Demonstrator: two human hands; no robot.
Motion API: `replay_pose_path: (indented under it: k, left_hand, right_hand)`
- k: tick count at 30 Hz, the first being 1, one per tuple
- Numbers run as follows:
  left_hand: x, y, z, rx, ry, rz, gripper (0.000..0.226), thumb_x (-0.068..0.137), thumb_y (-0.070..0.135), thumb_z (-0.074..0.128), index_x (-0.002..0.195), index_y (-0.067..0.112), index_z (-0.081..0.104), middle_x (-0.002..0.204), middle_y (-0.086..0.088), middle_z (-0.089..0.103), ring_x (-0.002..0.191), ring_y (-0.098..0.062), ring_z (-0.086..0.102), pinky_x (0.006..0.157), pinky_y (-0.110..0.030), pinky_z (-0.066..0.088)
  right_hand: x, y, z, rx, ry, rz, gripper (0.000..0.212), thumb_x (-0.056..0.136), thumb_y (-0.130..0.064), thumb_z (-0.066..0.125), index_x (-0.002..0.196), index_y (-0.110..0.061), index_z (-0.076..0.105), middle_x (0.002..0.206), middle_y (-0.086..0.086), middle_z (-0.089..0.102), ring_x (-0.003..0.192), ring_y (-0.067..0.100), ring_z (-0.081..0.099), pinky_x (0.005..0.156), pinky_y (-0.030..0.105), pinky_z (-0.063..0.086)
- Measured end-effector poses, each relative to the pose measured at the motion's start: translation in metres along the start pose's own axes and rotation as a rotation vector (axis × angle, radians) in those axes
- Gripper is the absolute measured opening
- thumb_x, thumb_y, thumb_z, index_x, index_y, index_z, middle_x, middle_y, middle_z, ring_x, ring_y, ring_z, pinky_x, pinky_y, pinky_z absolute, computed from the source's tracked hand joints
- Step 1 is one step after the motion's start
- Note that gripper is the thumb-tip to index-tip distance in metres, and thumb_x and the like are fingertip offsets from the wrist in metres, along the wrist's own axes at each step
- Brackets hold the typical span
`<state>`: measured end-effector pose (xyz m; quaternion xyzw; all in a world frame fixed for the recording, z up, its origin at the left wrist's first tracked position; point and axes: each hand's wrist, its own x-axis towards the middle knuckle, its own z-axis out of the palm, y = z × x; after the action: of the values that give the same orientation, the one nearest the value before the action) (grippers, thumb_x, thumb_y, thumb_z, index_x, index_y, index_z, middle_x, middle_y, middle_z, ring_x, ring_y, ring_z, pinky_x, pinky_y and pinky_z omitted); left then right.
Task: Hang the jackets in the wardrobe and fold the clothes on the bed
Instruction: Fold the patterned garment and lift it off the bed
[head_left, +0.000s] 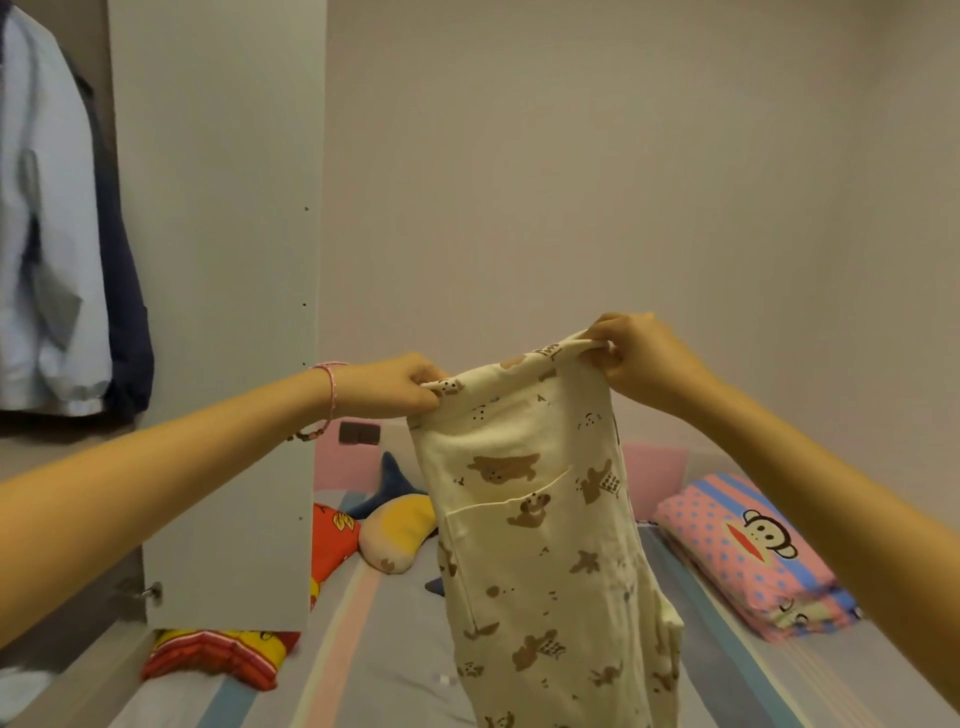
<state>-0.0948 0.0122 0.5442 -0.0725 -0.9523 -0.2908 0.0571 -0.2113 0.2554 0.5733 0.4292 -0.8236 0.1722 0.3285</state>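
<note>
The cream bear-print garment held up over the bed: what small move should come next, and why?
Probably lower the garment flat onto the bed: the left hand and right hand pinch its top edge, and it hangs unfolded above the striped sheet.

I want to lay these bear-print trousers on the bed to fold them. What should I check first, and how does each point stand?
1. Left hand grips the waistband: ok.
2. Right hand grips its other end: ok.
3. Waistband level: not ok, right end sits higher.
4. Legs of the trousers untwisted: cannot tell, they run out of frame.
5. Bare striped sheet below: ok.
6. Plush toy and folded blanket lie clear of that spot: ok.
</note>
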Motion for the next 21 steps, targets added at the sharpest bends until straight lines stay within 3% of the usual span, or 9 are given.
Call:
replay_pose_path:
  k: [3,5,8,11,13,15,17,21]
  left_hand:
    - [0.005,0.000,0.007,0.007,-0.011,0.035,0.040,0.077,0.041,0.067,0.098,0.006,0.064,0.096,-0.009,0.062,0.084,-0.019,0.061,0.076,-0.026,0.053]
    - [0.010,0.004,0.012,0.027,0.002,0.058,0.028,0.084,0.035,0.065,0.100,0.012,0.064,0.103,-0.005,0.060,0.092,-0.020,0.061,0.079,-0.027,0.054]
    - [0.012,0.010,0.010,0.016,0.030,0.086,0.015,0.083,0.035,0.063,0.083,0.020,0.064,0.099,0.001,0.057,0.089,-0.018,0.057,0.074,-0.022,0.052]
    - [0.016,0.013,0.002,-0.047,0.037,0.098,0.049,0.058,0.070,0.068,0.075,0.024,0.070,0.095,0.004,0.061,0.086,-0.016,0.061,0.075,-0.022,0.053]
    - [0.018,0.019,-0.004,-0.117,0.028,0.112,0.065,0.043,0.082,0.064,0.075,0.026,0.074,0.093,0.005,0.066,0.082,-0.010,0.065,0.074,-0.021,0.055]
    - [0.018,0.029,-0.012,-0.123,0.006,0.138,0.056,0.051,0.077,0.065,0.075,0.028,0.075,0.092,0.005,0.067,0.082,-0.010,0.066,0.072,-0.019,0.054]
    - [0.017,0.041,-0.022,-0.075,-0.023,0.164,0.038,0.067,0.058,0.068,0.076,0.021,0.075,0.093,0.003,0.066,0.083,-0.011,0.064,0.070,-0.018,0.051]
    - [0.019,0.049,-0.030,0.023,-0.155,0.124,0.011,0.067,0.027,0.078,0.075,0.022,0.073,0.093,0.006,0.066,0.082,-0.010,0.066,0.067,-0.018,0.051]
  right_hand:
    - [-0.006,0.005,-0.004,-0.027,-0.016,0.017,0.020,0.091,-0.007,0.054,0.101,-0.008,0.071,0.097,0.004,0.064,0.077,0.021,0.055,0.064,0.028,0.042]
    - [-0.011,0.009,-0.009,-0.037,-0.046,0.019,0.021,0.091,-0.008,0.054,0.102,-0.009,0.071,0.097,0.002,0.063,0.078,0.021,0.055,0.064,0.029,0.042]
    - [-0.018,0.015,-0.020,-0.124,-0.103,0.013,0.018,0.092,-0.015,0.056,0.100,-0.014,0.071,0.094,-0.002,0.063,0.078,0.023,0.056,0.061,0.031,0.045]
    - [-0.021,0.023,-0.031,-0.176,-0.192,0.029,0.014,0.092,-0.017,0.056,0.097,-0.015,0.069,0.087,-0.008,0.058,0.076,0.020,0.052,0.056,0.027,0.037]
    - [-0.021,0.027,-0.038,-0.161,-0.243,0.055,0.013,0.092,-0.015,0.056,0.095,-0.014,0.068,0.080,-0.011,0.056,0.075,0.019,0.053,0.058,0.026,0.036]
    - [-0.021,0.031,-0.048,-0.060,-0.315,0.081,0.013,0.091,-0.011,0.056,0.088,-0.017,0.067,0.079,-0.013,0.058,0.074,0.016,0.057,0.063,0.028,0.043]
    - [-0.021,0.036,-0.062,0.112,-0.397,0.108,0.021,0.090,-0.006,0.056,0.080,-0.022,0.064,0.083,-0.007,0.063,0.077,0.016,0.062,0.068,0.032,0.053]
    - [-0.019,0.050,-0.059,0.397,-0.582,0.154,0.021,0.092,-0.006,0.058,0.084,-0.023,0.066,0.077,-0.015,0.067,0.077,0.007,0.065,0.070,0.025,0.056]
